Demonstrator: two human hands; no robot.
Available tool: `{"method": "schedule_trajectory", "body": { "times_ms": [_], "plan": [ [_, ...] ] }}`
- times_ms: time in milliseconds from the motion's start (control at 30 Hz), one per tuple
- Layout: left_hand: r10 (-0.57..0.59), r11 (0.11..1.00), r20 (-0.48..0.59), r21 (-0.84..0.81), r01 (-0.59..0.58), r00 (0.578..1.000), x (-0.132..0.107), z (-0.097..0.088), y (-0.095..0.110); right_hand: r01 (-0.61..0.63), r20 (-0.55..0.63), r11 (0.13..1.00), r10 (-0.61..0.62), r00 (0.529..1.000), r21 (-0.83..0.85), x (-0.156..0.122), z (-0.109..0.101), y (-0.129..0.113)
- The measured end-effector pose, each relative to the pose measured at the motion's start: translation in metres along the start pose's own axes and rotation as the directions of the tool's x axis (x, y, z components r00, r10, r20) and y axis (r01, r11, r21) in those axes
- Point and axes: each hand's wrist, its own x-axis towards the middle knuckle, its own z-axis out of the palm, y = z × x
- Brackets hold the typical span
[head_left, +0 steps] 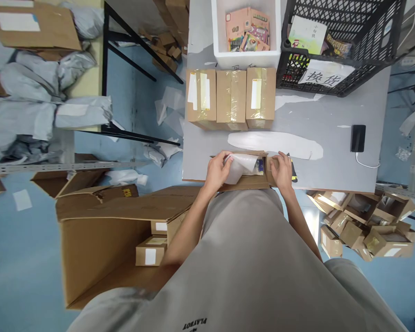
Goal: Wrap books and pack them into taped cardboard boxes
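An open cardboard box lies at the near edge of the grey table, with coloured contents showing inside. My left hand is closed on a white translucent sheet that covers part of the box's opening. At the box's right end, my right hand grips the right flap with curled fingers. A dark tool with a yellow mark lies on the table just right of that hand.
Three taped cardboard boxes stand in a row further back, behind a long white strip. A white bin and a black crate hold booklets. A black phone with cable lies right. Large open carton on floor left; empty boxes right.
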Motion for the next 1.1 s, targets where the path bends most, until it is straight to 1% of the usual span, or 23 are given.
{"method": "schedule_trajectory", "body": {
  "times_ms": [100,167,300,367,400,467,533,600,633,700,800,867,1000,1100],
  "plan": [
    [-0.025,0.990,-0.050,-0.137,0.018,0.998,0.008,-0.006,0.004,-0.001,0.040,1.000,0.001,0.999,-0.016,0.003,-0.001,-0.005],
    [-0.027,0.981,-0.068,-0.194,0.014,0.997,0.014,-0.010,0.008,0.006,0.047,1.000,-0.005,0.999,-0.029,0.004,-0.002,-0.011],
    [-0.028,0.971,-0.068,-0.240,0.011,0.997,0.022,-0.016,0.012,0.052,-0.027,0.997,-0.054,0.998,-0.050,0.000,-0.009,-0.031],
    [-0.034,0.964,-0.062,-0.264,0.017,0.998,0.024,-0.017,0.009,0.086,-0.019,0.994,-0.088,0.996,-0.071,-0.004,-0.013,-0.045],
    [-0.039,0.961,-0.059,-0.275,0.021,0.998,0.025,-0.017,0.007,0.113,0.021,0.990,-0.111,0.994,-0.083,-0.006,-0.013,-0.052],
    [-0.046,0.956,-0.055,-0.293,0.028,0.997,0.026,-0.016,0.002,0.188,0.163,0.976,-0.169,0.972,-0.110,-0.007,-0.010,-0.067],
    [-0.040,0.950,-0.049,-0.312,0.023,0.998,0.026,-0.015,-0.002,0.254,0.335,0.955,-0.191,0.923,-0.153,-0.003,-0.003,-0.080],
    [-0.026,0.944,-0.033,-0.330,0.014,0.999,0.026,-0.014,-0.005,0.258,0.468,0.939,-0.126,0.875,-0.229,0.006,0.007,-0.091],
    [-0.021,0.941,-0.023,-0.337,0.013,1.000,0.026,-0.014,-0.006,0.242,0.509,0.931,-0.074,0.857,-0.272,0.011,0.011,-0.095],
    [-0.021,0.940,-0.008,-0.341,0.017,1.000,0.025,-0.015,-0.008,0.197,0.551,0.920,0.023,0.834,-0.338,0.021,0.018,-0.103],
    [-0.019,0.937,0.002,-0.350,0.019,1.000,0.026,-0.018,-0.012,0.134,0.566,0.916,0.114,0.817,-0.378,0.029,0.022,-0.112],
    [-0.015,0.926,0.006,-0.376,0.016,1.000,0.029,-0.020,-0.016,0.124,0.576,0.905,0.148,0.804,-0.406,0.030,0.023,-0.116],
    [-0.013,0.903,-0.011,-0.430,0.007,1.000,0.034,-0.025,-0.024,0.236,0.589,0.824,0.140,0.796,-0.515,0.024,0.029,-0.122],
    [0.033,0.940,-0.072,-0.337,-0.055,0.997,0.035,-0.033,-0.025,0.251,0.579,0.781,0.167,0.798,-0.571,0.016,0.032,-0.124]
  ]
}}
